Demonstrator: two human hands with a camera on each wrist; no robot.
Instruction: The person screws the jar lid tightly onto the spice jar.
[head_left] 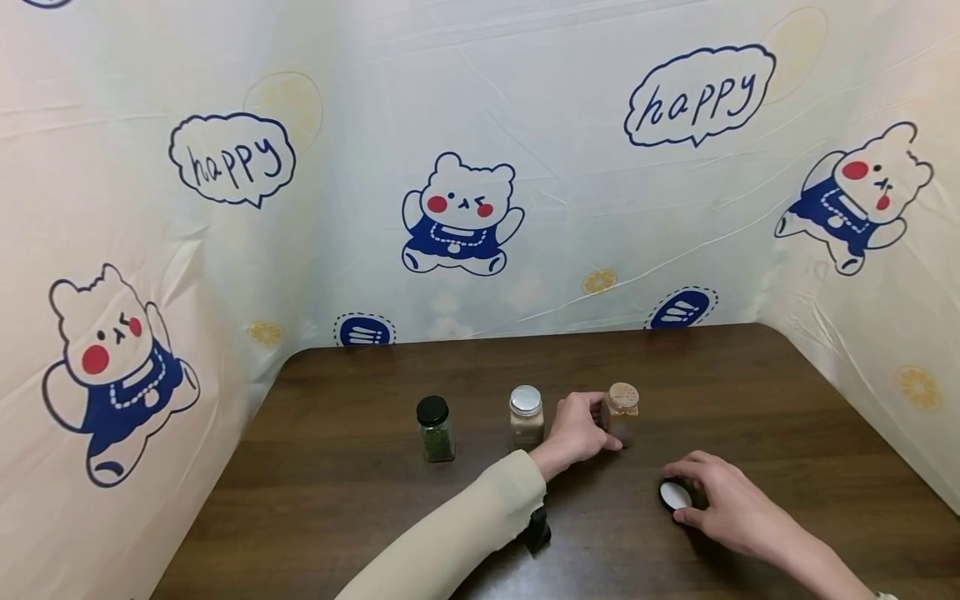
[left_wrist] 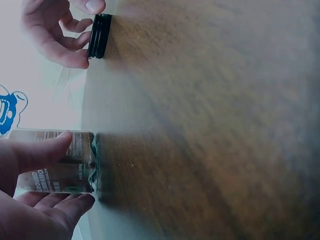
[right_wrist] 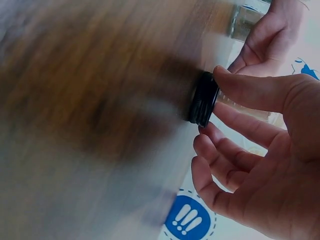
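My left hand [head_left: 581, 429] grips a clear spice jar [left_wrist: 55, 175], thumb on one side and fingers on the other. The jar stands upright on the table and shows a perforated shaker top in the head view; its printed label is partly covered by the thumb. To the right and nearer, my right hand [head_left: 731, 504] pinches a round black lid [right_wrist: 204, 100] between thumb and fingers. The lid's white inside faces up in the head view. In the right wrist view, the lid's edge is at or just above the tabletop; I cannot tell which.
Left of my left hand stands a jar with a silver lid [head_left: 526, 402] and pale contents. Farther left is a black-lidded jar [head_left: 437, 437] of green flakes. The brown wooden table [head_left: 337, 500] meets a printed cloth [head_left: 555, 283] at its back and sides.
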